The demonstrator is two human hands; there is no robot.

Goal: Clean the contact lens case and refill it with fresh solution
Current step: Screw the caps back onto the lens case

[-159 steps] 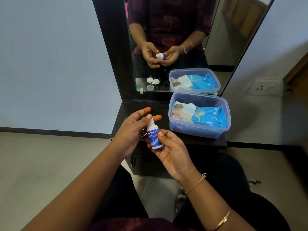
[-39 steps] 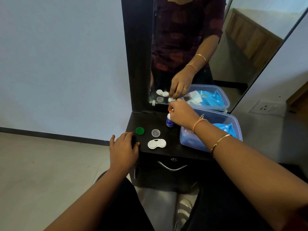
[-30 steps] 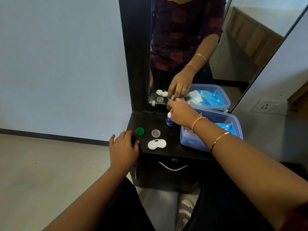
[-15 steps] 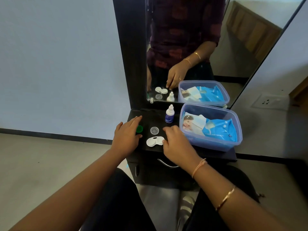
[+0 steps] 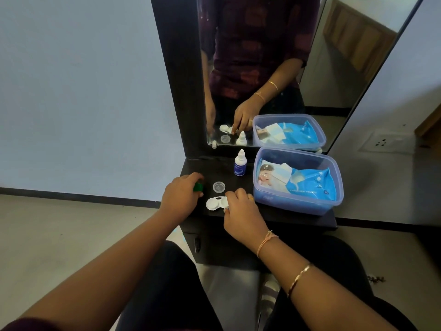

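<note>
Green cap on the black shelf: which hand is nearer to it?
Left. The left hand grips the green cap; the right hand sits further right, holding the white lens case.

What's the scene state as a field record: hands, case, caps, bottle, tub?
left hand: grips green cap
right hand: pinches right end of case
case: white, lies on shelf, left well uncapped, right end under fingers
clear cap: loose on shelf, behind case
bottle: upright, capped, near mirror, untouched
tub: right of case, holds blue pack
</note>
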